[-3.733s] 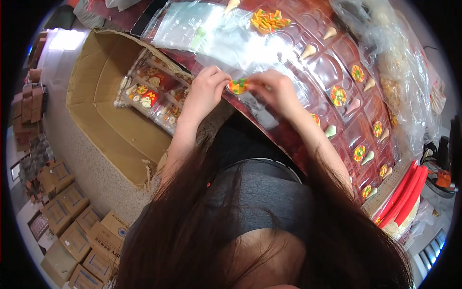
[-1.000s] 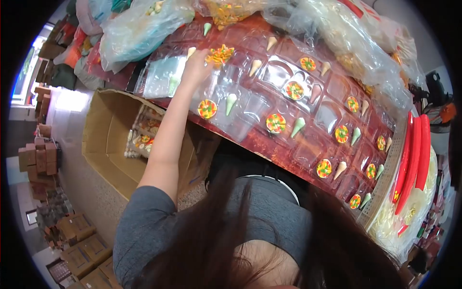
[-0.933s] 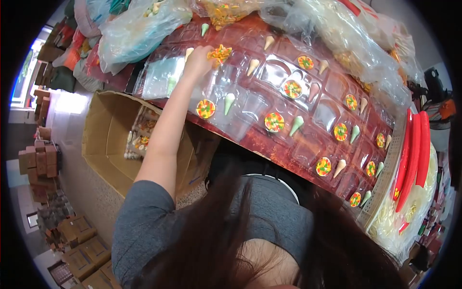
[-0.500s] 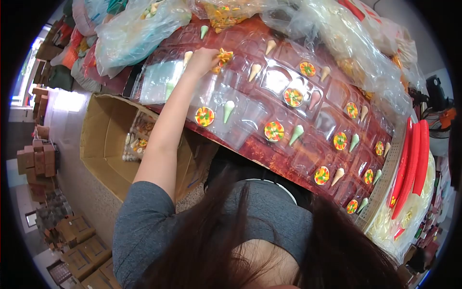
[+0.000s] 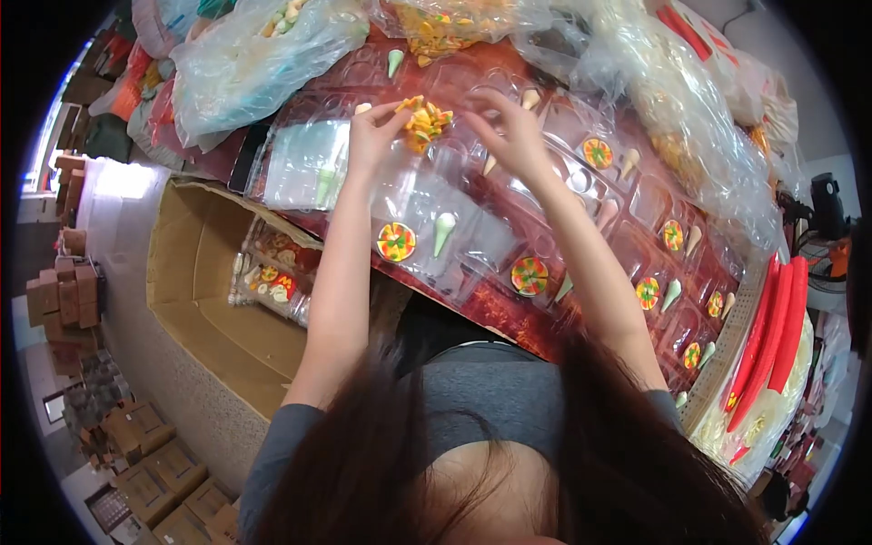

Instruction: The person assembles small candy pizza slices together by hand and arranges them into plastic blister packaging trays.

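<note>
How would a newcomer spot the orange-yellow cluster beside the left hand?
Start at the red tabletop beside the open cardboard box. Find the left hand over it; the orange-yellow cluster is immediately right. Unlike similar pieces in the plastic bag behind, it is unbagged.

Carton (image 5: 186, 245) left of table (image 5: 495, 313) | packs (image 5: 282, 283) in carton | trays (image 5: 649, 193) on table | bags (image 5: 627, 59) behind trays
</note>
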A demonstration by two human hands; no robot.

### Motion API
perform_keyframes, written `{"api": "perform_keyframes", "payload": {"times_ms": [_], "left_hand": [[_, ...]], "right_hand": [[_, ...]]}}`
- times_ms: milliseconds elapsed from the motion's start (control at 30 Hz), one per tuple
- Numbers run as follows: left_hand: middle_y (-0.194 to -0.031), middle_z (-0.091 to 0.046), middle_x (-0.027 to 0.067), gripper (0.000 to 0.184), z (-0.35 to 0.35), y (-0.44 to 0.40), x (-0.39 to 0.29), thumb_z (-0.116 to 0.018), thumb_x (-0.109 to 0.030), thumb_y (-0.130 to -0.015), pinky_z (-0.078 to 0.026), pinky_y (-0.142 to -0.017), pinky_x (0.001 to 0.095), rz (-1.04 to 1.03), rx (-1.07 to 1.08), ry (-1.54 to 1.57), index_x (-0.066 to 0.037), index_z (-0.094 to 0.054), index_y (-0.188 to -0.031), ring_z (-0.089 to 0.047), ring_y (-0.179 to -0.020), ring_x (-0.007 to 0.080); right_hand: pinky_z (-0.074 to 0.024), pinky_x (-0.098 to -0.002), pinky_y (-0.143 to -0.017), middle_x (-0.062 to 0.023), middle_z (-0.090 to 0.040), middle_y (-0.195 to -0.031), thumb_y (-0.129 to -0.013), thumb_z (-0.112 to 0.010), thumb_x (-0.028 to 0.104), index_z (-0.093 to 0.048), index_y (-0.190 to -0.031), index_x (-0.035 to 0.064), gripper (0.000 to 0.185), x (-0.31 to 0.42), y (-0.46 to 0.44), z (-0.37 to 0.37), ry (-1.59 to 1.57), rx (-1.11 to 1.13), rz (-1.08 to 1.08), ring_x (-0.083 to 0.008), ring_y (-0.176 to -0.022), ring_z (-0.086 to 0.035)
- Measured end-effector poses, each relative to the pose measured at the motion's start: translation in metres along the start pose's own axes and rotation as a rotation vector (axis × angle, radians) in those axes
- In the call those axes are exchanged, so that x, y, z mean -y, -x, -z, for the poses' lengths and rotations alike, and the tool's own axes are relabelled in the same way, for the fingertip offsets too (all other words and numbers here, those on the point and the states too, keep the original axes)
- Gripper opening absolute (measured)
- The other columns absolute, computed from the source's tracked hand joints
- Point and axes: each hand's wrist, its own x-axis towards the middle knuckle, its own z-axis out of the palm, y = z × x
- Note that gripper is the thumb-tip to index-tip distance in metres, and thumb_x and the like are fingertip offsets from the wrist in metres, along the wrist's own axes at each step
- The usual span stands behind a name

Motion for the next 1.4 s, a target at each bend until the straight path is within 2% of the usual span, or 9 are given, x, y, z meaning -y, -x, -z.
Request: {"api": "perform_keyframes", "payload": {"times_ms": [67, 267, 433, 567, 767, 933, 1067, 1233, 1400], "left_hand": [[-0.081, -0.068, 0.0087, 0.025, -0.007, 0.010, -0.009, -0.069, -0.007, -0.081, -0.049, -0.057, 0.0195, 0.050, 0.026, 0.097, 0.007, -0.067, -0.102, -0.061, -0.065, 0.0107], [-0.082, -0.068, 0.0095, 0.027, -0.014, 0.028, -0.019, -0.069, -0.007, -0.081, -0.050, -0.058, 0.0196, 0.087, 0.024, 0.123, 0.008, -0.066, -0.103, -0.060, -0.064, 0.0103], [-0.081, -0.068, 0.0092, 0.024, -0.010, 0.020, -0.002, -0.067, -0.007, -0.082, -0.051, -0.058, 0.0195, 0.012, -0.082, -0.041, 0.005, -0.067, -0.103, -0.060, -0.064, 0.0102], [-0.082, -0.067, 0.0087, 0.021, -0.013, 0.007, 0.000, -0.065, -0.006, -0.083, -0.052, -0.059, 0.0190, -0.058, -0.127, -0.151, 0.003, -0.068, -0.102, -0.061, -0.063, 0.0102], [-0.089, -0.068, 0.0082, 0.021, -0.010, 0.001, 0.002, -0.063, -0.005, -0.087, -0.055, -0.061, 0.0189, 0.037, -0.050, -0.361, -0.001, -0.067, -0.107, -0.063, -0.073, 0.0108], [-0.091, -0.067, 0.0090, 0.021, -0.004, 0.006, 0.000, -0.059, -0.001, -0.086, -0.053, -0.061, 0.0197, 0.058, -0.021, -0.013, 0.001, -0.066, -0.105, -0.064, -0.070, 0.0124], [-0.098, -0.066, 0.0087, 0.021, 0.001, 0.016, -0.008, -0.058, -0.005, -0.091, -0.055, -0.070, 0.0193, 0.092, -0.010, 0.218, 0.001, -0.063, -0.110, -0.066, -0.079, 0.0140], [-0.099, -0.065, 0.0100, 0.021, 0.007, 0.025, -0.003, -0.059, -0.007, -0.092, -0.054, -0.074, 0.0205, 0.169, 0.018, 0.410, 0.003, -0.061, -0.110, -0.066, -0.082, 0.0158], [-0.096, -0.065, 0.0108, 0.020, 0.006, 0.038, -0.007, -0.060, -0.007, -0.091, -0.054, -0.075, 0.0206, 0.194, 0.064, 0.491, 0.004, -0.061, -0.107, -0.066, -0.083, 0.0160]], "right_hand": [[-0.0478, -0.0255, -0.057, -0.0099, -0.069, -0.084, -0.082, -0.066, 0.014, -0.062, -0.109, -0.0011, 0.031, -0.014, -0.024, -0.035, -0.097, -0.013, 0.007, -0.0156, -0.064, -0.060], [-0.0483, -0.0250, -0.057, -0.0088, -0.068, -0.081, -0.080, -0.068, 0.012, -0.065, -0.101, -0.0018, 0.025, -0.020, -0.036, -0.038, -0.104, 0.152, -0.129, -0.0132, -0.064, -0.060], [-0.0479, -0.0240, -0.057, -0.0069, -0.067, -0.075, -0.079, -0.069, 0.008, -0.067, -0.092, -0.0010, 0.016, -0.029, -0.020, -0.022, -0.238, 0.070, -0.032, -0.0108, -0.063, -0.058], [-0.0466, -0.0222, -0.057, -0.0044, -0.065, -0.071, -0.079, -0.068, 0.004, -0.066, -0.086, 0.0005, 0.008, -0.031, -0.012, -0.022, -0.429, 0.076, -0.143, -0.0089, -0.062, -0.056], [-0.0457, -0.0219, -0.056, -0.0043, -0.066, -0.072, -0.078, -0.069, 0.004, -0.066, -0.084, 0.0007, 0.008, -0.038, -0.001, -0.028, -0.283, 0.145, -0.335, -0.0089, -0.060, -0.055], [-0.0464, -0.0258, -0.055, -0.0030, -0.064, -0.073, -0.076, -0.070, 0.008, -0.067, -0.083, 0.0030, 0.010, -0.035, -0.001, -0.050, -0.042, 0.108, -0.285, -0.0142, -0.060, -0.058], [-0.0454, -0.0292, -0.051, -0.0026, -0.064, -0.078, -0.078, -0.069, 0.015, -0.067, -0.083, 0.0081, 0.008, -0.049, -0.001, -0.068, 0.553, -0.039, 0.273, -0.0185, -0.059, -0.058], [-0.0459, -0.0310, -0.054, -0.0029, -0.063, -0.080, -0.077, -0.069, 0.017, -0.069, -0.086, 0.0110, 0.011, -0.044, 0.008, -0.063, 0.760, 0.055, 0.321, -0.0235, -0.060, -0.057], [-0.0454, -0.0327, -0.054, -0.0047, -0.060, -0.078, -0.076, -0.067, 0.016, -0.067, -0.085, 0.0062, 0.013, -0.036, 0.010, -0.053, 0.497, -0.016, 0.303, -0.0244, -0.060, -0.058]]}}
